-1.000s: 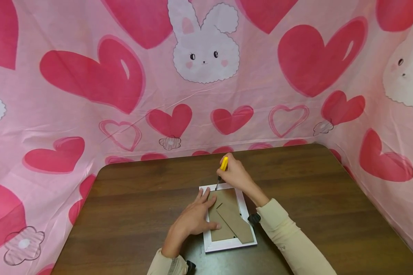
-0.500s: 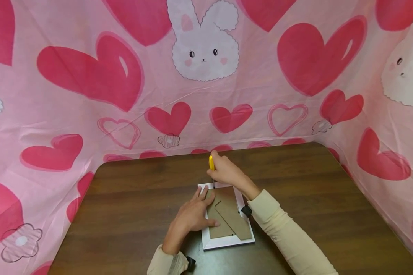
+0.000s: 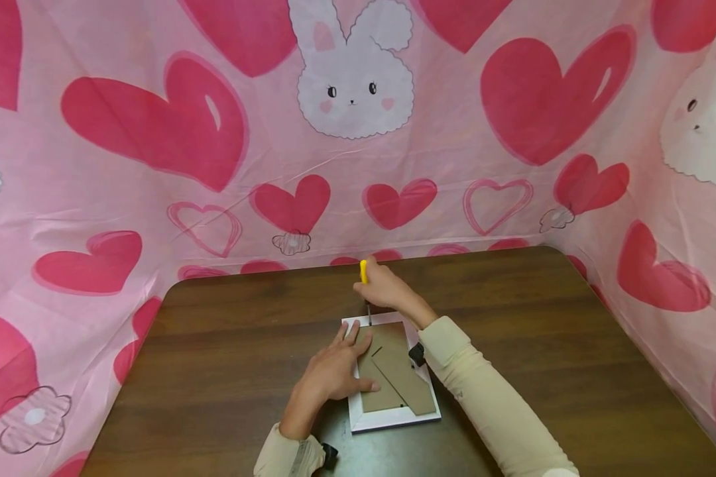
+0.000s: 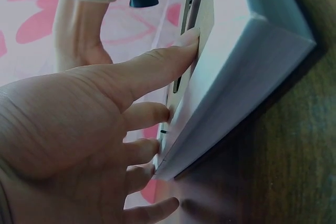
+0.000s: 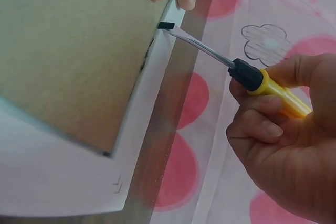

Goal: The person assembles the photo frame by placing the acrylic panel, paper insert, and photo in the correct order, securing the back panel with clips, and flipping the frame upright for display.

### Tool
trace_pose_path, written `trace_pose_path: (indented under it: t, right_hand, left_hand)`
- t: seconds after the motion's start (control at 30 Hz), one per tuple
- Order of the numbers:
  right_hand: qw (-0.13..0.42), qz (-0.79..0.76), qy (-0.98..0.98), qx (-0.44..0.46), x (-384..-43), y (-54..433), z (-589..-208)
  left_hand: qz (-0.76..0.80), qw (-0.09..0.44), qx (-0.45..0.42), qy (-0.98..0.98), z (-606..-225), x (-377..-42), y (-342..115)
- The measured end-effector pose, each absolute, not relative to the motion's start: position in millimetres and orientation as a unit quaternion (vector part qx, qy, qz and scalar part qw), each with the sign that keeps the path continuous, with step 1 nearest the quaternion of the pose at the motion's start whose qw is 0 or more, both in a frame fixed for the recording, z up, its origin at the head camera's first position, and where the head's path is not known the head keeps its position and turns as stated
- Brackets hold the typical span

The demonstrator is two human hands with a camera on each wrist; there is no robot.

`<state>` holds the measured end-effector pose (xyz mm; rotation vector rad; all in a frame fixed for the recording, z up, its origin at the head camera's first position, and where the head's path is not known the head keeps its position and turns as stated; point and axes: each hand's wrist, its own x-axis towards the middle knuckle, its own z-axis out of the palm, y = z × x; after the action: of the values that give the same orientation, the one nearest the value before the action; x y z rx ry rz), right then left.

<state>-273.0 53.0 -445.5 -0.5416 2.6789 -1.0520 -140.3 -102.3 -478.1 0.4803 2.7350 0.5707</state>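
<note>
A white picture frame [image 3: 388, 419] lies face down on the table, its brown backing board [image 3: 388, 391] and angled stand flap showing. My left hand [image 3: 333, 371] rests spread on the frame's left side, thumb on the backing and fingertips at the far left corner. In the right wrist view my right hand [image 5: 283, 129] grips a yellow-handled screwdriver [image 5: 247, 75] with a black collar. The screwdriver's flat tip meets a small black metal tab [image 5: 166, 25] at the backing's far edge. The left wrist view shows the thumb [image 4: 173, 59] pressing along the frame's inner edge.
The dark wooden table [image 3: 227, 344] extends around the frame on all sides. Pink cloth [image 3: 346, 199] printed with hearts and rabbits hangs behind and beside it. More black tabs, such as one tab [image 3: 402, 405], sit along the backing's other edges.
The right hand has moved left and its screwdriver has gone from leaning right to nearly upright, leaning slightly left, with its tip staying at the far edge. The left hand stays on the frame.
</note>
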Motion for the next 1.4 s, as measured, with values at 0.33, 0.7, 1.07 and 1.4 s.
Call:
trace_pose_path:
  t: [0.33,0.7,1.07,1.4]
  right_hand:
    - [0.116,-0.345,0.911,-0.193,-268,52,-442]
    - [0.014,-0.382,0.901,-0.204,-214,65,-447]
    - [0.005,-0.397,0.902,-0.168,-220,62,-451]
    - [0.107,-0.391,0.898,-0.173,-222,82,-431]
  left_hand:
    - [0.199,0.154,0.166,0.953,-478,-138,-104]
    - [0.201,0.159,0.163,0.953,-477,-139,-104]
    - [0.197,0.154,0.172,0.953,-478,-138,-104]
    - [0.187,0.143,0.176,0.956,-481,-139,-106]
